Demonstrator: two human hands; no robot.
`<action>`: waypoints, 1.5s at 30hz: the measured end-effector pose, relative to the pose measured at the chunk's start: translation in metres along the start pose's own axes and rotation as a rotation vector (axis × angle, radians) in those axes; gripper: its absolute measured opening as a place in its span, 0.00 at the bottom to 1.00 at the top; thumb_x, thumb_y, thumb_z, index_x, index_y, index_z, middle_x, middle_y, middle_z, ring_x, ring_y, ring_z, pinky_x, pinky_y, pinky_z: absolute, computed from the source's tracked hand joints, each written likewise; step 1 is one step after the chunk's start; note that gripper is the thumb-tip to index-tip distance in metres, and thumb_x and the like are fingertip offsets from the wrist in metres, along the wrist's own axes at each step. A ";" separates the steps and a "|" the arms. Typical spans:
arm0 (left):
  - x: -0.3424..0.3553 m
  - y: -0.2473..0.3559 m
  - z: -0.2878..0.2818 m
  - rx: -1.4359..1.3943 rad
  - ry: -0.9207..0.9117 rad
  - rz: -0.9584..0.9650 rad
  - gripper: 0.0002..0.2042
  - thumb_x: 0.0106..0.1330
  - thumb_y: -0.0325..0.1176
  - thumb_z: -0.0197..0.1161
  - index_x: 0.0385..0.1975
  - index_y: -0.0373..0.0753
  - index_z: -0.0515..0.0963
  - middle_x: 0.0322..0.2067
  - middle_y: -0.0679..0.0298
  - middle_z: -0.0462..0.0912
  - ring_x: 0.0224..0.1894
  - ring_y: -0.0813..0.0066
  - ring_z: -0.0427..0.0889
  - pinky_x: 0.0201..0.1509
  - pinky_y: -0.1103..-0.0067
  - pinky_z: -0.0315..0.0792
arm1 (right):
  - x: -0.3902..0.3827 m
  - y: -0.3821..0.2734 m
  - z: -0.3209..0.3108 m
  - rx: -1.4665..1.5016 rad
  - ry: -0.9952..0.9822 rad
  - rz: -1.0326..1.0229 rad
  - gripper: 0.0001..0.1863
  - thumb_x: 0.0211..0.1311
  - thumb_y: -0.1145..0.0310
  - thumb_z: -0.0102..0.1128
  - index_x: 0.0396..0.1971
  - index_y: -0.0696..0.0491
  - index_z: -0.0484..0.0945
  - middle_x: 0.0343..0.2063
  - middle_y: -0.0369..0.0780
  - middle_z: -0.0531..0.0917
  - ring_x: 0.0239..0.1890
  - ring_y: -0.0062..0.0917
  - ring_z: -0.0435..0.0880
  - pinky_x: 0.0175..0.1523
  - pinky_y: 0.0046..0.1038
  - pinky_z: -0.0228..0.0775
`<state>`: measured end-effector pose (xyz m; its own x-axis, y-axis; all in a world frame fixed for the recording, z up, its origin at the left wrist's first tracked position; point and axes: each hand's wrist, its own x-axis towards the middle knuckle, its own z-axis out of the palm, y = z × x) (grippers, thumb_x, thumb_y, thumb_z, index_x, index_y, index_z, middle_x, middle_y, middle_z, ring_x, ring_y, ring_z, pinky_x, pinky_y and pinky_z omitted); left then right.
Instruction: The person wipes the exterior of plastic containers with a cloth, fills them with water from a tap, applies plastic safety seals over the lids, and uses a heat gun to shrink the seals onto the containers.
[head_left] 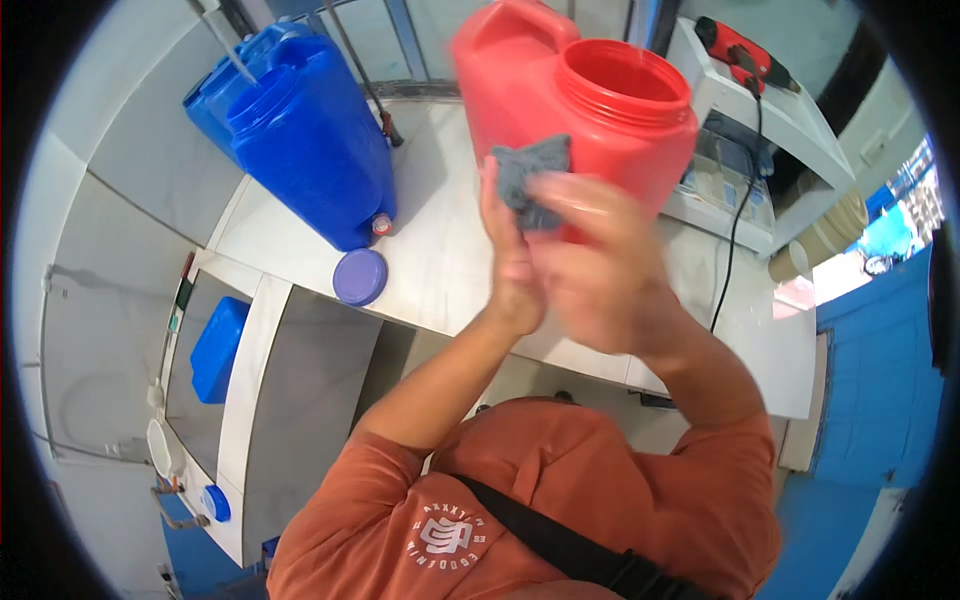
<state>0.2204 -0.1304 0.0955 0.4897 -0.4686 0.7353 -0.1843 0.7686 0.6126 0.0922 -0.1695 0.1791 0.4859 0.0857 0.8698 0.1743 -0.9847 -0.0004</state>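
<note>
A grey cloth (522, 170) is bunched in front of a red plastic jerrycan (635, 160) with an open round mouth. My left hand (508, 255) grips the cloth from the left, its fingertips partly behind it. My right hand (595, 255) is smeared by motion over the cloth's lower right, so its grip is unclear. Left of them a blue jerrycan (325, 150) stands with a small tap near its base. A purple round lid (360, 277) lies beside it on the white counter (440, 290).
Another blue jerrycan (205, 115) stands behind the first. A white shelf unit (810, 160) at right carries a red power tool (735, 50) with a black cable. At left, a lower ledge (255, 400) has a blue container (215, 350), blue lid (216, 503) and white bowl (160, 450).
</note>
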 end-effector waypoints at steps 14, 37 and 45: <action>0.018 -0.212 -0.134 0.258 0.292 -0.620 0.25 0.79 0.46 0.46 0.67 0.36 0.58 0.63 0.49 0.65 0.62 0.57 0.69 0.67 0.64 0.65 | -0.071 0.105 0.030 0.230 0.587 0.629 0.42 0.78 0.40 0.30 0.71 0.66 0.50 0.69 0.51 0.63 0.70 0.35 0.63 0.74 0.37 0.53; -0.090 -0.081 0.001 0.548 0.110 0.055 0.24 0.76 0.40 0.45 0.67 0.36 0.58 0.66 0.44 0.58 0.70 0.47 0.56 0.76 0.56 0.45 | -0.091 0.114 0.028 0.137 0.608 0.583 0.32 0.82 0.52 0.33 0.70 0.65 0.56 0.66 0.52 0.67 0.68 0.36 0.67 0.72 0.36 0.57; 0.107 -0.142 -0.076 0.270 0.192 -0.279 0.25 0.76 0.42 0.48 0.67 0.32 0.62 0.60 0.47 0.65 0.66 0.51 0.62 0.72 0.64 0.55 | -0.094 0.115 0.029 0.161 0.638 0.568 0.34 0.81 0.49 0.36 0.69 0.66 0.56 0.66 0.52 0.66 0.67 0.35 0.67 0.71 0.35 0.57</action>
<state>0.3638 -0.2569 0.0654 0.6976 -0.5329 0.4790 -0.2259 0.4709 0.8528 0.0914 -0.2869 0.0833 -0.0282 -0.5609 0.8274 0.1935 -0.8151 -0.5460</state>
